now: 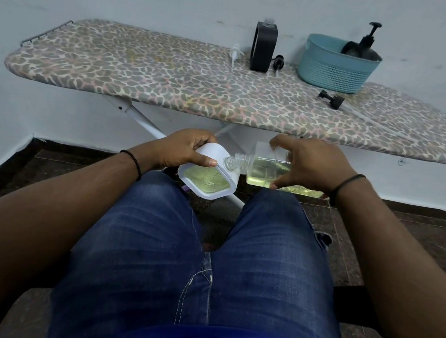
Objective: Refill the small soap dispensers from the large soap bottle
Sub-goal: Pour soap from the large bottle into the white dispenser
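I sit before an ironing board [143, 79]. Over my knees, my left hand [183, 149] grips a small white-framed dispenser [207, 179] holding yellow-green soap. My right hand [308, 166] grips a clear square bottle [261, 168] of pale yellow soap, tipped on its side. Its open threaded neck [235, 162] points left and meets the top corner of the white dispenser. A black-framed dispenser [263, 48] without a pump stands at the back of the board.
A teal basket [337, 70] at the board's back right holds another black dispenser with its pump [367, 43]. Loose pumps lie on the board: a white one [235, 52], a black one [277, 62], and a black one with a tube [332, 98]. The wall is behind.
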